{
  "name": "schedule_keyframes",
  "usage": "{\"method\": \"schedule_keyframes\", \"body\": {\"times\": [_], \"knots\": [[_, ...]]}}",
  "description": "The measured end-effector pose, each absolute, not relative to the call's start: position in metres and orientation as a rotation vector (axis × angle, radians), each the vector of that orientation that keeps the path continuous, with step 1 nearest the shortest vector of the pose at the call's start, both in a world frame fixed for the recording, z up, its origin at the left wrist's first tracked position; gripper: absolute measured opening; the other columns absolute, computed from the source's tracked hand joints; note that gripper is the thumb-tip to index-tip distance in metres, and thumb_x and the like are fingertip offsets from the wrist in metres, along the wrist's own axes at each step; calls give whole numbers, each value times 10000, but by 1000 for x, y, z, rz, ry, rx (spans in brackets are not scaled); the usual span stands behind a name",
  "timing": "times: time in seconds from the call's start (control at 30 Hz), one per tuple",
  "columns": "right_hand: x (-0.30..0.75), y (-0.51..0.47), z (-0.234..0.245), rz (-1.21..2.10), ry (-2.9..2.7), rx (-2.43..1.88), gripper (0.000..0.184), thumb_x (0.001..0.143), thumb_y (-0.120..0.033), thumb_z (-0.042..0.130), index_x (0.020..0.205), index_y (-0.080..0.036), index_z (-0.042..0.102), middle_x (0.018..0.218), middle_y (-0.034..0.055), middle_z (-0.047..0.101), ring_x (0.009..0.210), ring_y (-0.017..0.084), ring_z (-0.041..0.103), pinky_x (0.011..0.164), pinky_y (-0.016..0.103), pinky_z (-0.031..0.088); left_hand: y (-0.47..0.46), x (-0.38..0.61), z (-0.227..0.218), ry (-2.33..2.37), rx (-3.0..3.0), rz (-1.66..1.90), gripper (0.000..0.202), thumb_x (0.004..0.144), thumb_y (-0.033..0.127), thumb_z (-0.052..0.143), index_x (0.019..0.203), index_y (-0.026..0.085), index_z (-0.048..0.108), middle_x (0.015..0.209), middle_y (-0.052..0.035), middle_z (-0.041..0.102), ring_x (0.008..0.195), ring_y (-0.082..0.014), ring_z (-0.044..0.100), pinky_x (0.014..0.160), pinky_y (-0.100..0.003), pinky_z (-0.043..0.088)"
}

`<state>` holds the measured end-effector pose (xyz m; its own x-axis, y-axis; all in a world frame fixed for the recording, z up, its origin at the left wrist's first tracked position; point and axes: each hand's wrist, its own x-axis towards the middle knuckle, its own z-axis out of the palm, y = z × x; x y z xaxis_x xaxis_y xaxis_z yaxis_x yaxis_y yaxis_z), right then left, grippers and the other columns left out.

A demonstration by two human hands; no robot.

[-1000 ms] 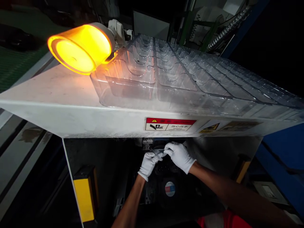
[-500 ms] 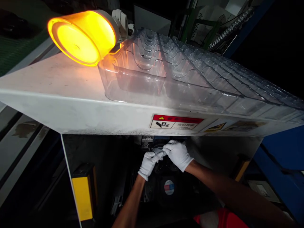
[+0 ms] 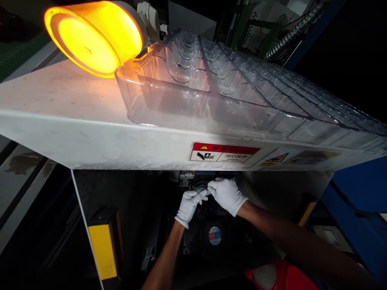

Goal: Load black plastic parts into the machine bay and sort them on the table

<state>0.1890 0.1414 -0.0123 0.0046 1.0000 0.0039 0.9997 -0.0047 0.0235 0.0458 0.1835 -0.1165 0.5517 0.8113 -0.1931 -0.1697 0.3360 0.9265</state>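
Under the machine's overhanging white cover, my left hand (image 3: 190,204) and my right hand (image 3: 227,195), both in white gloves, meet around a small thin grey piece (image 3: 200,188). The left fingers pinch it from below and the left. On its right end, the right fingertips are closed. Much of the piece is hidden by the gloves and the dark, so its kind does not show. Below the hands lies a dark machine part bearing a round label (image 3: 215,235) in red, blue and white.
A clear plastic tray (image 3: 169,100) with rows of pockets rests on the white cover (image 3: 90,137), beside a glowing amber lamp (image 3: 96,38). A warning sticker (image 3: 223,153) is on the cover's front. Yellow posts (image 3: 102,249) flank the opening; a red object (image 3: 290,278) is at the bottom.
The view has shifted slightly, so the lamp and tray sit a little higher and further left. Both hands keep their grip, and the grey piece appears tilted more edge-on.
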Motion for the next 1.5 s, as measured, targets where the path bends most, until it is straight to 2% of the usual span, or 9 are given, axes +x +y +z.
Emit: {"method": "schedule_keyframes", "body": {"times": [0.27,0.37,0.57,0.97,1.17,1.5], "knots": [[188,142,-15,67,2199,2258,237,921,-276,470,826,-240,684,718,41,721,643,196,666,552,297,299,183,46,-114,775,1005,714,425,793,428,720,498,175,549,604,16,694,606,-134,594,685,-293,416],[191,142,-19,46,2222,2297,198,890,-227,492,831,-241,680,729,33,724,658,184,664,568,288,314,183,46,-112,792,997,709,429,785,432,725,489,176,550,618,8,707,591,-133,578,670,-290,402],[199,142,-28,-63,2327,2358,170,833,-159,516,812,-232,668,745,7,717,680,159,654,618,265,365,184,46,-108,802,983,706,432,777,433,729,478,178,550,661,-19,733,680,-165,632,724,-307,420],[199,144,-31,-342,2346,2656,154,773,-123,533,776,-221,652,720,-25,714,653,131,658,633,208,447,183,44,-113,799,1023,699,421,762,433,745,483,176,563,623,1,717,621,-148,620,690,-301,435],[199,147,-25,-440,2283,2746,145,764,-138,552,740,-231,660,715,-23,724,651,152,669,626,231,459,183,46,-108,805,994,716,409,769,413,736,477,183,567,631,-24,731,669,-164,644,752,-319,435],[199,153,-27,-691,2257,2840,136,673,-90,576,668,-214,630,672,-28,701,630,149,645,615,233,472,183,49,-102,784,929,751,424,770,436,714,441,198,594,624,-48,741,693,-207,664,835,-338,422]]}}
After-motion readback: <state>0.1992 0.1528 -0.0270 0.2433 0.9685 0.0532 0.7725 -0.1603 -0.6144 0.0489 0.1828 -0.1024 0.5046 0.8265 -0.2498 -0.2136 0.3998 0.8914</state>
